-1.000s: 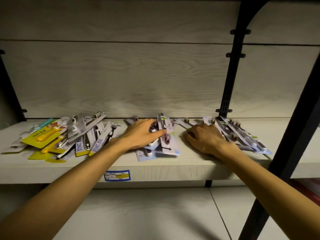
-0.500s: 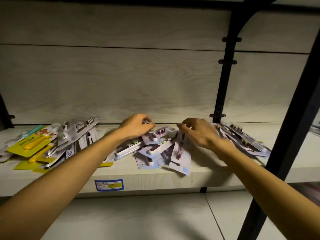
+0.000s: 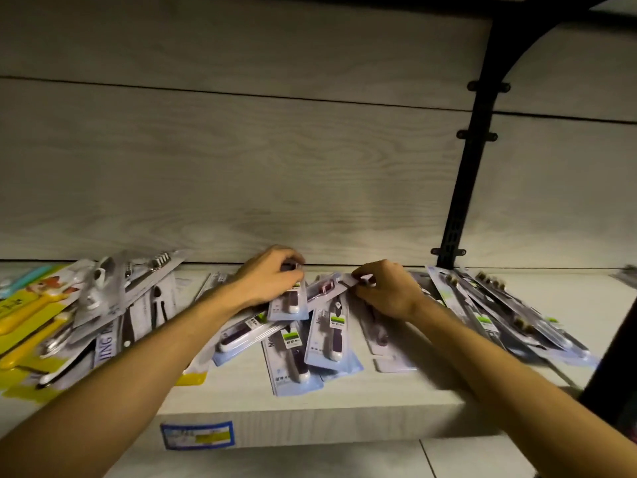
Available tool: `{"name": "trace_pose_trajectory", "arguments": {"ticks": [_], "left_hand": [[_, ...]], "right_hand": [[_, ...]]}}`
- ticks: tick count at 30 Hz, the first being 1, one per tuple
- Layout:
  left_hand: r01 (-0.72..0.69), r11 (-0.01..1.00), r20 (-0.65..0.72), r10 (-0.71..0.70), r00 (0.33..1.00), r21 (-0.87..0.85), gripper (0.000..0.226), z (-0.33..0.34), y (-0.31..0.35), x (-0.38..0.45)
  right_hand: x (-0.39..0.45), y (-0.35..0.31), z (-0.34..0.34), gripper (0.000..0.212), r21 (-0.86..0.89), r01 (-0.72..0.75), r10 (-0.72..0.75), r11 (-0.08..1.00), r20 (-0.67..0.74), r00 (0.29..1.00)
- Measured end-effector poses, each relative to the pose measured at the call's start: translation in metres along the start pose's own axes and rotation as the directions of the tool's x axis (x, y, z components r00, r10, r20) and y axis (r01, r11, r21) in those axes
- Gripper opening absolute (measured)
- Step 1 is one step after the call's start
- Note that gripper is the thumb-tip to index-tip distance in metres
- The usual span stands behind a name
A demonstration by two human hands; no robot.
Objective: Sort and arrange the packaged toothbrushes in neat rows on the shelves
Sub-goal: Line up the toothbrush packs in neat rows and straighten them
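Note:
Packaged toothbrushes lie in loose heaps on a pale wooden shelf [image 3: 310,422]. In the middle are several light-blue packs with purple-handled brushes [image 3: 327,336]. My left hand [image 3: 272,281] curls over the top end of one such pack [image 3: 287,305] near the back wall. My right hand [image 3: 382,291] pinches the top of another purple-brush pack [image 3: 331,288] that slants between the two hands. To the left is a heap of yellow and grey packs [image 3: 69,315]. To the right lies a fan of dark-handled brush packs [image 3: 510,312].
A black metal upright [image 3: 462,188] with brackets stands at the back right, and a dark post [image 3: 613,360] crosses the right edge. A blue and yellow price label [image 3: 198,434] is stuck on the shelf's front edge. A wood-grain back wall [image 3: 241,167] closes the shelf.
Both hands have moved further back toward the wall. The right hand has laid down the hanging pack it held and now pinches a slanted pack between the hands. The camera has come closer.

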State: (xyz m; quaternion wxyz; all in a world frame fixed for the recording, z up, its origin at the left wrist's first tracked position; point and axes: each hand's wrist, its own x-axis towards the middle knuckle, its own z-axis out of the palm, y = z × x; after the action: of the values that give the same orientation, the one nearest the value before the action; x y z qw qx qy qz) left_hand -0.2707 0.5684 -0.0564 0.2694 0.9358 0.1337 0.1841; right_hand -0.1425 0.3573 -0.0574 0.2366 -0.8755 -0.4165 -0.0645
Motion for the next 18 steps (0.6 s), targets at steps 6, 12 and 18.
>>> {"name": "trace_pose_trajectory", "arguments": {"ticks": [6, 12, 18], "left_hand": [[-0.045, 0.99, 0.045, 0.052, 0.998, -0.135, 0.03, 0.0, 0.006, 0.005], [-0.081, 0.98, 0.05, 0.091, 0.995, -0.182, 0.025, -0.003, 0.013, -0.005], [-0.133, 0.989, 0.129, 0.14, 0.982, -0.057, 0.05, 0.002, 0.025, -0.015]], "right_hand": [[0.011, 0.011, 0.0, 0.019, 0.123, 0.055, -0.039, 0.991, -0.127, 0.991], [0.013, 0.017, -0.009, 0.021, 0.288, 0.017, 0.058, 0.957, -0.249, 0.967], [0.007, 0.01, -0.013, 0.019, 0.332, 0.078, -0.001, 0.94, -0.227, 0.974]]}}
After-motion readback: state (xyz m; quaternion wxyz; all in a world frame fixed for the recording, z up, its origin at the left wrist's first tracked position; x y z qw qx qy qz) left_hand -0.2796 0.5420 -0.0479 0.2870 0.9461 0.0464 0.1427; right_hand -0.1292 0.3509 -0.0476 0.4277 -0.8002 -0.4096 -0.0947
